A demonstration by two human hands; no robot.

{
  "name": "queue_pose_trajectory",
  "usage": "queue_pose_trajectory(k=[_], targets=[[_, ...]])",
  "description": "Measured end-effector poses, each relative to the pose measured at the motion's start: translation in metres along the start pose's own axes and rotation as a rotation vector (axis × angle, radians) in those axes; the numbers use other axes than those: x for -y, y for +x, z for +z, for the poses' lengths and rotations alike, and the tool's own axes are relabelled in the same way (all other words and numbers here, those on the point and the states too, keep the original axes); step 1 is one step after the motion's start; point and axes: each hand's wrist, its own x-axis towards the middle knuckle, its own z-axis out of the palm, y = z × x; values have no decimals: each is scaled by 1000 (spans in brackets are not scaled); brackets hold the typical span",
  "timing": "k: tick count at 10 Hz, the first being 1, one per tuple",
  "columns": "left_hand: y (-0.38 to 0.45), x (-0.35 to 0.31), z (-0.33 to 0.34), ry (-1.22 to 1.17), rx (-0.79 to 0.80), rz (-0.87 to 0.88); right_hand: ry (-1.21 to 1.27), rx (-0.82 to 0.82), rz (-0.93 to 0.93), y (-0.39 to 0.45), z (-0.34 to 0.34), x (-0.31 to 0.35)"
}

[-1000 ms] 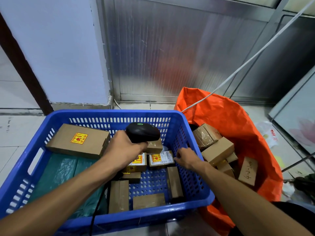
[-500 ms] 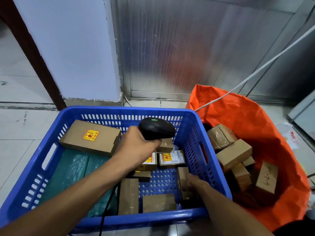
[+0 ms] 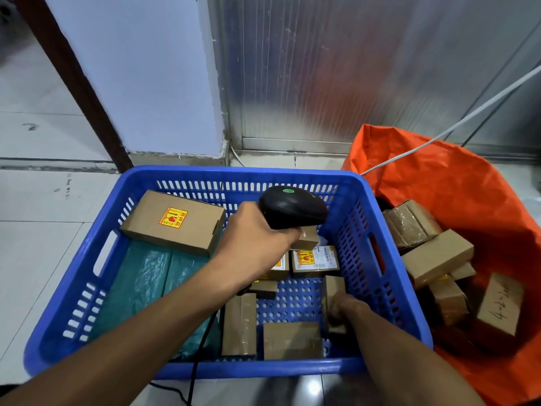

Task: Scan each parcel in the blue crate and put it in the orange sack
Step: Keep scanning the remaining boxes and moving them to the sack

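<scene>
Parcel (image 3: 333,291) lengthwise front-to-back under right hand (image 3: 347,310)

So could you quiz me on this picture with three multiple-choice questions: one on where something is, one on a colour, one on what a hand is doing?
1. Where is the large flat cardboard box with the yellow sticker?
A. far left corner of the blue plastic crate
B. inside the orange woven sack
C. on the floor tiles

2. What colour is the small dot on top of the black handheld scanner?
A. red
B. green
C. white

3. What is the right hand doing?
A. hanging free above the crate
B. holding the scanner
C. gripping a small brown parcel near the crate's right wall

Answers: 1 A, the box leans in that corner over green plastic-wrapped parcels. 2 B, a green dot shows on its head. 3 C, its fingers curl on the parcel, while the left hand holds the scanner.
</scene>
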Motion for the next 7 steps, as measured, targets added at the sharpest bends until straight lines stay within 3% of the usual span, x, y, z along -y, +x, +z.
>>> queue_pose_trajectory(k=[1, 2, 5, 7], targets=[[2, 2, 0, -2, -12, -4, 112, 39, 97, -3, -2, 1], [2, 4, 0, -5, -3, -2, 251, 20, 81, 23, 11, -9], [3, 4, 1, 11, 7, 5, 157, 18, 90, 4, -8, 9], [0, 4, -4, 11, -14, 12, 245, 24, 87, 1, -15, 13]])
